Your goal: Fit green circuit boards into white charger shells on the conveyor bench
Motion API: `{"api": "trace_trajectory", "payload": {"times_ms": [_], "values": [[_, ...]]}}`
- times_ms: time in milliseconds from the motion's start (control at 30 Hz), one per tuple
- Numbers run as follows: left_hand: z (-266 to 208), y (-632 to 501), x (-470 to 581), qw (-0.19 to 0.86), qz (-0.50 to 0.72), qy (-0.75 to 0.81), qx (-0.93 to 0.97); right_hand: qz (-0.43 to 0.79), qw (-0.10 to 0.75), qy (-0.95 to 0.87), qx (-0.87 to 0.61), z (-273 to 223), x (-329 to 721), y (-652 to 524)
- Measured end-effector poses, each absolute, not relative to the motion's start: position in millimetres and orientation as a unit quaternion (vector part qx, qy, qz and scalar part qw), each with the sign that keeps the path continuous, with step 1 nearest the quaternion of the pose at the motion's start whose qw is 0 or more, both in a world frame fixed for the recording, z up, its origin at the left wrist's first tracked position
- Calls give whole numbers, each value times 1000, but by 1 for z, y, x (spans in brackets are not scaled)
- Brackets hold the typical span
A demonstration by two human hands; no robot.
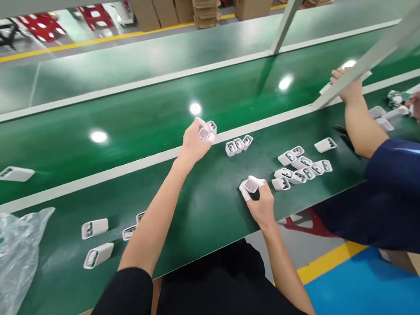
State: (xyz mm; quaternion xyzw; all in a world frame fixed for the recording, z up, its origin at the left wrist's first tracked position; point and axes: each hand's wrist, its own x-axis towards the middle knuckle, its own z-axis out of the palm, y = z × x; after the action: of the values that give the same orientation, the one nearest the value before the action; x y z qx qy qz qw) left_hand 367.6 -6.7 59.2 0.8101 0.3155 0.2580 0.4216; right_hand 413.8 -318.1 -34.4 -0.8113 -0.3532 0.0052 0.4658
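My left hand (193, 143) reaches out to the edge of the green belt, its fingers closed around white plastic casings (204, 133); at least two show. Nearer to me, my right hand (261, 203) grips one white casing (251, 186) between thumb and fingers, both capped in white finger cots. Three open-ended casings (239, 145) stand in a row beyond it on the green table. Close by on the right lies a group of several casings (297, 167) with dark and green parts inside. More casings (95, 228) lie left of my left forearm, which partly hides some.
A clear plastic bag (14, 271) covers the table's left end. One casing (15, 174) rests on the green belt (145, 119). At right, a co-worker's arm (360, 115) reaches over the belt past a slanting metal post (383, 46). Cardboard boxes (255, 0) stand beyond.
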Motion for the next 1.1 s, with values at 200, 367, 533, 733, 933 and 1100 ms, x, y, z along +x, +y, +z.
{"api": "trace_trajectory", "payload": {"times_ms": [200, 367, 533, 733, 933, 1100], "values": [[10, -141, 311, 437, 249, 304, 809, -11, 505, -321, -801, -28, 412, -319], [-18, -174, 286, 459, 243, 324, 791, 54, 481, -349, -802, -25, 414, -317], [-23, -169, 289, 452, 242, 303, 803, 81, 445, -363, -814, -25, 416, -317], [-24, -170, 282, 383, 175, 238, 876, 88, 424, -384, -815, -25, 416, -317], [-19, -172, 289, 347, 101, 213, 908, 86, 314, -484, -812, -31, 429, -324], [-6, -181, 257, 327, 91, 184, 922, 58, 275, -571, -771, -45, 418, -331]]}}
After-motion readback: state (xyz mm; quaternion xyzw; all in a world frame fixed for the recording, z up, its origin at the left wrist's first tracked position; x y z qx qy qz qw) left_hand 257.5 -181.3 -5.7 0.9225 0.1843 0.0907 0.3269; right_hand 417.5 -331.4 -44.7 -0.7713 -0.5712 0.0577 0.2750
